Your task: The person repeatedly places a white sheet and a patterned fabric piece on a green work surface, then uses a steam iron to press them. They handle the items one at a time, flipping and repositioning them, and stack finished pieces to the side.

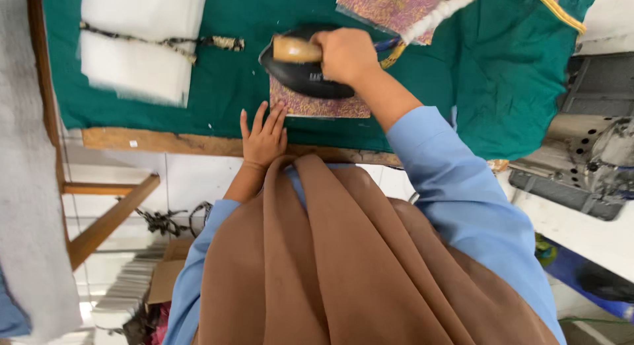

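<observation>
My right hand (pixel 345 54) keeps a closed grip on the iron (pixel 305 71), pressing the patterned cloth (pixel 323 107); my left hand (pixel 264 137) lies open, flattening its edge on the table (pixel 165 141).

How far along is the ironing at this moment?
In hand: the right hand grips the wooden handle of the black iron, which sits on a small purple patterned fabric piece; the left hand lies flat at its near corner on the green cloth cover. Done: cannot tell; the uncovered part looks flat. Possibly left: more patterned fabric at the far edge.
</observation>
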